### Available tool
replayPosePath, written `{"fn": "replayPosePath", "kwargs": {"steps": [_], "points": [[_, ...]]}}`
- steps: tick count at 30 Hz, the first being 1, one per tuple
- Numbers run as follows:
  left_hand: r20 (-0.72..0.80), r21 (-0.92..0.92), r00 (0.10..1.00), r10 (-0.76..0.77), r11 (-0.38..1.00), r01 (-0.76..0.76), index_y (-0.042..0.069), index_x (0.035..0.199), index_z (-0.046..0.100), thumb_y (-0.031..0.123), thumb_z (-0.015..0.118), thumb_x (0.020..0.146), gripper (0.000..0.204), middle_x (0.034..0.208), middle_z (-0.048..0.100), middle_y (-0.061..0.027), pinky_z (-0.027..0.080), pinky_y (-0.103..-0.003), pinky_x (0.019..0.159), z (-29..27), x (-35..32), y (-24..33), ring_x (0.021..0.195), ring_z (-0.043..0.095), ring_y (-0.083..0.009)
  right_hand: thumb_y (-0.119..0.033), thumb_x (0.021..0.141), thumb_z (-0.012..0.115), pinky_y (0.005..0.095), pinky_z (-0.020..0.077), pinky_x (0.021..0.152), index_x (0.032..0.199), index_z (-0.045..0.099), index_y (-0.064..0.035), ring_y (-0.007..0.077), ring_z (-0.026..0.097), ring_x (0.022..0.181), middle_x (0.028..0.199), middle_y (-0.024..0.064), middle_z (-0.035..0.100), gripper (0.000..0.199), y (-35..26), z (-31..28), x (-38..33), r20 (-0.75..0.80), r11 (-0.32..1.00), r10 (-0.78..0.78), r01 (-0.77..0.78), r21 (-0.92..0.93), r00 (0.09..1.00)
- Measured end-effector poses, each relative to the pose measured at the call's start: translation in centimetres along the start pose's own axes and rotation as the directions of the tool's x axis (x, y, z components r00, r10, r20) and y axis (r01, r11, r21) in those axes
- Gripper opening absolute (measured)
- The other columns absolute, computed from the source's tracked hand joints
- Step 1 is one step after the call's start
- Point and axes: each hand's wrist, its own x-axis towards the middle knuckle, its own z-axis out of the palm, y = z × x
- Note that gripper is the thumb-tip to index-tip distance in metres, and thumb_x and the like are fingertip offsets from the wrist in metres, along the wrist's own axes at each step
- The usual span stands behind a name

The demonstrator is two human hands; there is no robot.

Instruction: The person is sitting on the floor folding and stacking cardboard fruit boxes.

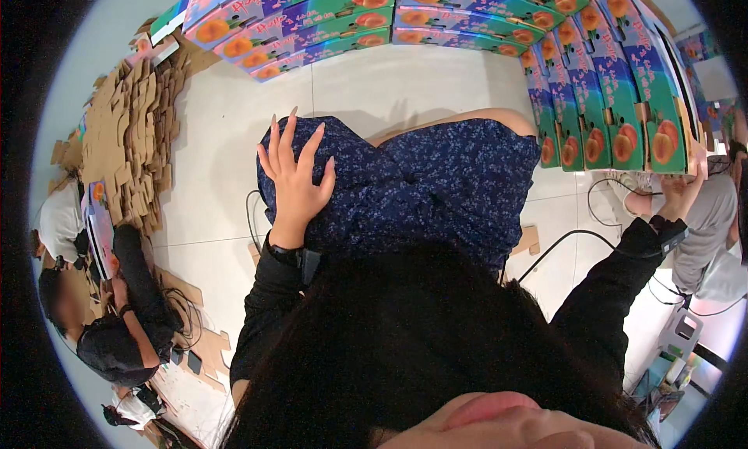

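Note:
My left hand (294, 176) is spread, fingers apart, over the lap of a dark blue patterned dress (405, 176), and holds nothing. Out to the right, my right hand (684, 190) grips the near end of a green and purple fruit box (653, 98) with peaches printed on it. This box is on top of a stack of similar boxes (580, 114). Part of the right hand's fingers is hidden at the box's lower edge.
More fruit boxes (312, 20) are stacked in rows along the far side. At left is a tall pile of flattened brown cardboard (128, 129). Beside it sits a person (117, 340) with a box. Another person (705, 223) is at far right. Black cables (561, 242) cross the tiled floor.

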Motion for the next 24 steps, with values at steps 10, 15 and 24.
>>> {"fn": "replayPosePath", "kwargs": {"steps": [10,15,24], "points": [[0.017,-0.022,1.000,0.014,1.000,-0.014,0.021,0.129,0.054,0.019,0.069,0.077,0.055,0.149,0.032,-0.0131,0.006,-0.060,0.110,0.6,0.2,-0.3,0.141,0.019,-0.0366,-0.049,0.079,0.064,0.0531,0.0444,0.097,0.138,0.036,-0.0020,0.0369,0.046,0.126,0.141,0.0212,0.040,0.080,0.4,-3.8,2.7,0.196,1.000,0.029,-0.031,0.004,0.980],[0.019,-0.043,1.000,0.010,0.999,-0.010,0.020,0.130,0.054,0.019,0.068,0.077,0.055,0.149,0.032,-0.0133,0.006,-0.059,0.110,1.1,0.0,-0.5,0.141,0.019,-0.0366,-0.060,0.074,0.064,0.0432,0.0526,0.087,0.134,0.041,-0.0023,0.0318,0.054,0.117,0.132,0.0170,0.050,0.087,0.8,-2.4,2.1,0.158,0.999,0.007,0.001,-0.050,0.987],[0.004,-0.058,1.000,0.007,0.998,-0.007,0.019,0.128,0.056,0.019,0.068,0.076,0.053,0.147,0.034,-0.0134,0.009,-0.058,0.110,1.5,0.1,-0.7,0.140,0.021,-0.0369,-0.049,0.075,0.069,0.0437,0.0539,0.083,0.126,0.054,-0.0043,0.0303,0.062,0.105,0.125,0.0158,0.058,0.069,0.0,-5.2,5.5,-0.222,0.997,-0.055,0.044,-0.056,0.973]]}}
